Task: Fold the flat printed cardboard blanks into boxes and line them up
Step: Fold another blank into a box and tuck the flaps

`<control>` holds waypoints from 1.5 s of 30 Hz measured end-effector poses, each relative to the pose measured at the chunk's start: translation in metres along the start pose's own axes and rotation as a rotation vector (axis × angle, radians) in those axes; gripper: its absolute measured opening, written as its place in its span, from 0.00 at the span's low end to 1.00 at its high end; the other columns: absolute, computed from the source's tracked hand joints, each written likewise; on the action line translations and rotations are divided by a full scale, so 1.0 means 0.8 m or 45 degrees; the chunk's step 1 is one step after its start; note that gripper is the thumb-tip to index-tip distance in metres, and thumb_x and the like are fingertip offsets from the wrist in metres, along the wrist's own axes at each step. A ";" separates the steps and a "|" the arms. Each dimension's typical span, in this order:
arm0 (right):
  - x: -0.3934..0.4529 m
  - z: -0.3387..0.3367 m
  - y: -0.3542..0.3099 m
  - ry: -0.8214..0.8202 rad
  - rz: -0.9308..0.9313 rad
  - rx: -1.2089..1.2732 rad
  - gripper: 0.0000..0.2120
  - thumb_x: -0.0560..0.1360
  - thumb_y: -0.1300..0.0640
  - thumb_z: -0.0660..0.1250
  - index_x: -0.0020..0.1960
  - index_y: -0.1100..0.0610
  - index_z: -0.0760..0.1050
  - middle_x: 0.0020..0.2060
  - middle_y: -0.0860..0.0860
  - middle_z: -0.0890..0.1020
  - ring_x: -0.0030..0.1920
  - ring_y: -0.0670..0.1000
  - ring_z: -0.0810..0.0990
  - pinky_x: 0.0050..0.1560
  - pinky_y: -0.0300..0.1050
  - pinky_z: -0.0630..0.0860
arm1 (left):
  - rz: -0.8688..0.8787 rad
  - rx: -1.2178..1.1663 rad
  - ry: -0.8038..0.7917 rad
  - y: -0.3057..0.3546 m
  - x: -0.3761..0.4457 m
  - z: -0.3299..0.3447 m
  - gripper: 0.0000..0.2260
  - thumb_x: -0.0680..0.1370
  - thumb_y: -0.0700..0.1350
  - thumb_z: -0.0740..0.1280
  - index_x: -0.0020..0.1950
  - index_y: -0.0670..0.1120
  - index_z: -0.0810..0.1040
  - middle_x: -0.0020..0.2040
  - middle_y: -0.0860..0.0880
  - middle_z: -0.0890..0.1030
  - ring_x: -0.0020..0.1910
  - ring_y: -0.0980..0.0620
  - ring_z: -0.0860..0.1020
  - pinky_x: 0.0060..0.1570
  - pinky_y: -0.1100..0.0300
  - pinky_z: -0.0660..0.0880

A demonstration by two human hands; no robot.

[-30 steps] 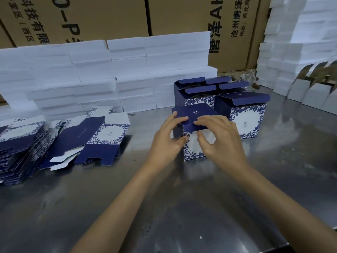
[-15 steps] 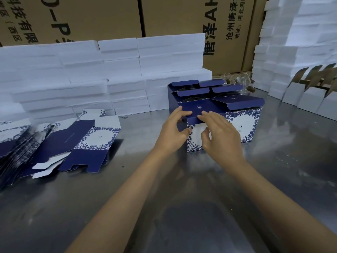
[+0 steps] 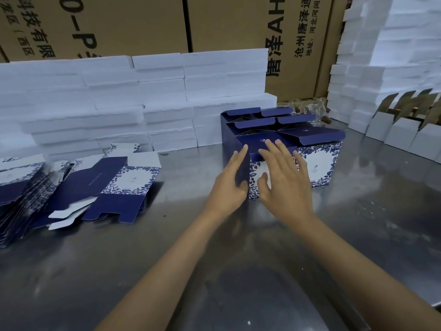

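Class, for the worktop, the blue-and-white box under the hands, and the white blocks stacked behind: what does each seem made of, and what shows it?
Worktop: probably stainless steel, brushed; it gives blurry reflections.
Box: printed cardboard, smooth; creased flaps, thin edges.
White blocks: likely foam, matte; rough, ragged edges.

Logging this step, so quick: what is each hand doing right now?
Left hand: open, straight fingers flat against the left side of the front box.
Right hand: open, fingers spread over that box's front and lid, gripping nothing.
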State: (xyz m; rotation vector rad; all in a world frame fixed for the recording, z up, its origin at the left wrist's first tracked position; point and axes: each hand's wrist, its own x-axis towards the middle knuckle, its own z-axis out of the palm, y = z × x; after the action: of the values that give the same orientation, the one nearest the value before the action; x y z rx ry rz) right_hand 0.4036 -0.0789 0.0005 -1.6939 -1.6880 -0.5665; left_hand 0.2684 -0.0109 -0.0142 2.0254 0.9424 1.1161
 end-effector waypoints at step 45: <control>0.094 0.152 -0.251 -0.626 0.981 1.685 0.08 0.80 0.62 0.63 0.45 0.52 0.76 0.47 0.54 0.83 0.45 0.53 0.80 0.47 0.47 0.74 | -0.399 0.645 1.376 -0.070 -0.112 -0.280 0.18 0.74 0.35 0.64 0.63 0.45 0.78 0.64 0.45 0.75 0.65 0.43 0.69 0.62 0.51 0.61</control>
State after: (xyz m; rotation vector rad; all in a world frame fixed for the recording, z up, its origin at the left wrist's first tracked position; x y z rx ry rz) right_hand 0.1920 0.0477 0.0027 -1.2373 -1.0119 1.1638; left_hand 0.0211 -0.0128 0.0024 1.4062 2.1532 1.9522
